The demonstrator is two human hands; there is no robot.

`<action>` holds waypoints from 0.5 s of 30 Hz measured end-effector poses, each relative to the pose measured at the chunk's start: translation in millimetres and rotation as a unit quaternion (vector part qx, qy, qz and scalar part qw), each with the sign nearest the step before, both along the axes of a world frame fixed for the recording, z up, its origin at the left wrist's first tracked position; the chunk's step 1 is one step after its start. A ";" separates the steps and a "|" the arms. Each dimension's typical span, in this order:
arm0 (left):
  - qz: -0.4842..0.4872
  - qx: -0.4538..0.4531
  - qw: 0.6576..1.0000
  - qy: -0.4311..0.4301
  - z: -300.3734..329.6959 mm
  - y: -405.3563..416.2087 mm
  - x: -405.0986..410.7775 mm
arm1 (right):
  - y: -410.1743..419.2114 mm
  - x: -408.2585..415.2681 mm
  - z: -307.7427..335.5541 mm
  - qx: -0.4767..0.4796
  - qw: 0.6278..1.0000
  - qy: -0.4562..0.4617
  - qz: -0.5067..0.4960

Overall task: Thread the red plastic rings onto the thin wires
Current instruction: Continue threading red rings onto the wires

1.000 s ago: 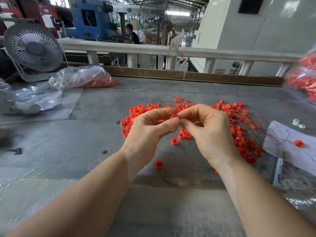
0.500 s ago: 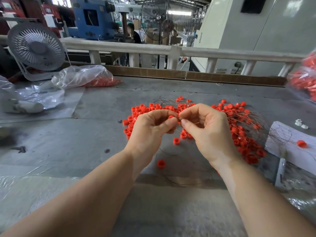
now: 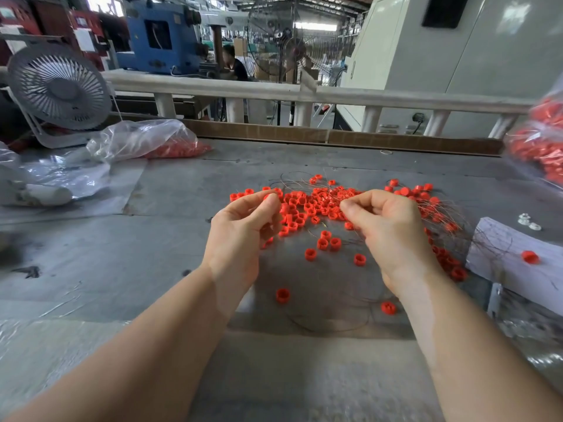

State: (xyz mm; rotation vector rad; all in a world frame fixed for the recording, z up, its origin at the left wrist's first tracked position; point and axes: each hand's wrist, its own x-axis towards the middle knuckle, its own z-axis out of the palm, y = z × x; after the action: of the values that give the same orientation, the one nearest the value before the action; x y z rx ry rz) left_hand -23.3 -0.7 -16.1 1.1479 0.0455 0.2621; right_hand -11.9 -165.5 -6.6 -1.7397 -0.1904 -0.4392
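The hands, pinched together over the pile a moment ago, have drawn apart — likely one ring is on. The left hand (image 3: pixel 243 226) curls its grip, contents unclear; the right hand (image 3: pixel 387 226) pinches a thin wire (image 3: pixel 329 325). Red rings (image 3: pixel 307 205) lie scattered on the grey desk (image 3: pixel 152 269) — a fan (image 3: pixel 59 89) and factory machines stand behind.

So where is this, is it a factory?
Probably, yes: a factory workshop. A big blue machine stands behind the worktable, loose red rings are piled there for threading, and more wait in a plastic bag.
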 end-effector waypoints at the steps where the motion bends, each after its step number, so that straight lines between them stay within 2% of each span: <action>1: 0.008 0.001 1.000 0.004 -0.6 0.6 0.8 | -3.9 2.2 0.2 0.006 1.000 -0.007 -0.026; 6: -0.005 0.027 0.999 0.019 -3.0 -2.7 0.6 | -14.8 9.1 0.1 0.004 0.994 -0.048 -0.101; 9: -0.032 0.009 0.999 0.026 -1.7 -3.1 0.3 | -18.7 12.7 -0.5 0.027 0.988 -0.057 -0.138; 15: -0.053 -0.011 0.998 0.022 1.6 -4.9 -1.3 | -29.1 19.7 2.0 0.169 0.971 -0.029 -0.166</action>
State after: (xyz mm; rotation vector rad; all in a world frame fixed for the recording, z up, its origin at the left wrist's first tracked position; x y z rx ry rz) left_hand -24.6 -5.6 -14.6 1.1298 0.0267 0.1419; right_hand 7.8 -194.6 -4.6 -1.4237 0.1328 -0.7248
